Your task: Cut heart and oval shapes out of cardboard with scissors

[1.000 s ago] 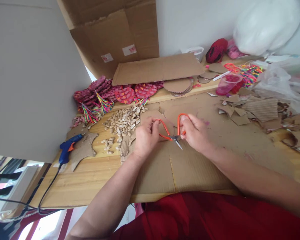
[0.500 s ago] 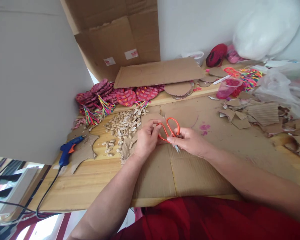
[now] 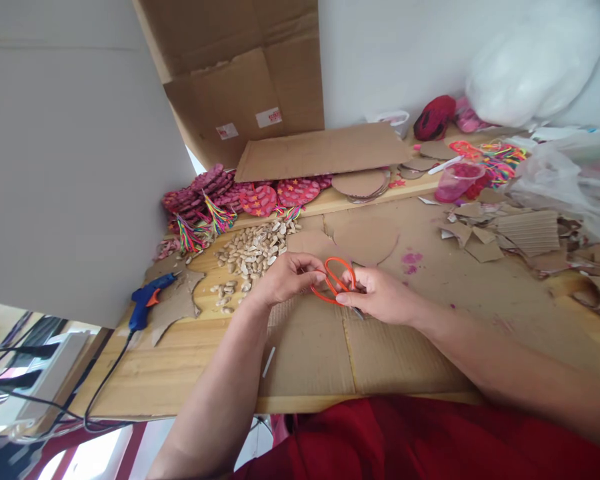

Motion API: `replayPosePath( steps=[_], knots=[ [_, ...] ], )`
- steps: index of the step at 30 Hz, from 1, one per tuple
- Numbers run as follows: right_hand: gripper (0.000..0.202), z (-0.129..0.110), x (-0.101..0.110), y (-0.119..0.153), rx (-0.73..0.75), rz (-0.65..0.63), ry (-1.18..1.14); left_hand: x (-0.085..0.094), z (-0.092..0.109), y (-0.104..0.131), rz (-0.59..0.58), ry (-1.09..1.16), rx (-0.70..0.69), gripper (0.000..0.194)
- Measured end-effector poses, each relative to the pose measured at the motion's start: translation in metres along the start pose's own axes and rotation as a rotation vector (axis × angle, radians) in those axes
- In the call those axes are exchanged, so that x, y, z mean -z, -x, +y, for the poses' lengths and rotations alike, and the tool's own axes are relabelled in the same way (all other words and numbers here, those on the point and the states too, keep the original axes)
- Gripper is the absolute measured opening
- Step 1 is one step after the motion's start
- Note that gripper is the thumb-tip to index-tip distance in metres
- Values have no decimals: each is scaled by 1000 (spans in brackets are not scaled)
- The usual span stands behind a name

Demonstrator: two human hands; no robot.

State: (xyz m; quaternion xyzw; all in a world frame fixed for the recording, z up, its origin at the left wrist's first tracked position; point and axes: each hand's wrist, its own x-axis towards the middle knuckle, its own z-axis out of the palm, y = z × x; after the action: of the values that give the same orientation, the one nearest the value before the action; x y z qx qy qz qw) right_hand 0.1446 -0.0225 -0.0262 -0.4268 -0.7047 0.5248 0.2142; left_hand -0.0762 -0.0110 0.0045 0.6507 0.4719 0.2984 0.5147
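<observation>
A pair of scissors with orange loop handles is held over the cardboard sheet, its short metal blades pointing down toward me. My right hand is closed around the scissors near the pivot, thumb on top, hiding most of the blades. At the left loop, my left hand pinches with thumb and fingers; its fingertips partly cover the loop. Under both hands lies a large flat cardboard sheet. Peanut shells are heaped just beyond my left hand.
A blue glue gun rests at the left, its cord hanging over the edge. Behind are pink decorated discs with tassels, round cardboard pieces and a pink cup. Cardboard scraps pile up at the right.
The two handle loops have come closer together and turned. My left hand has shifted left and slightly down, and less of the blades shows. A thin white strip appears beside my left forearm.
</observation>
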Motion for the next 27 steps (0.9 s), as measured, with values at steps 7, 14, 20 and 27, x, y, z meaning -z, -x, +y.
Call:
replayPosePath(
  steps=[7,14,20,27],
  knots=[
    [30,-5,4,-2,-30,-48,-92,-15,-8,-1,-185,73,14,19],
    [34,0,12,-10,-130,22,-322,-7,-3,2,105,21,-47,41],
    [27,3,9,-8,-115,19,-240,-10,-4,-1,173,-131,7,27],
    [22,0,5,-4,-80,4,-144,-13,-8,-2,10,-188,-23,26]
  ],
)
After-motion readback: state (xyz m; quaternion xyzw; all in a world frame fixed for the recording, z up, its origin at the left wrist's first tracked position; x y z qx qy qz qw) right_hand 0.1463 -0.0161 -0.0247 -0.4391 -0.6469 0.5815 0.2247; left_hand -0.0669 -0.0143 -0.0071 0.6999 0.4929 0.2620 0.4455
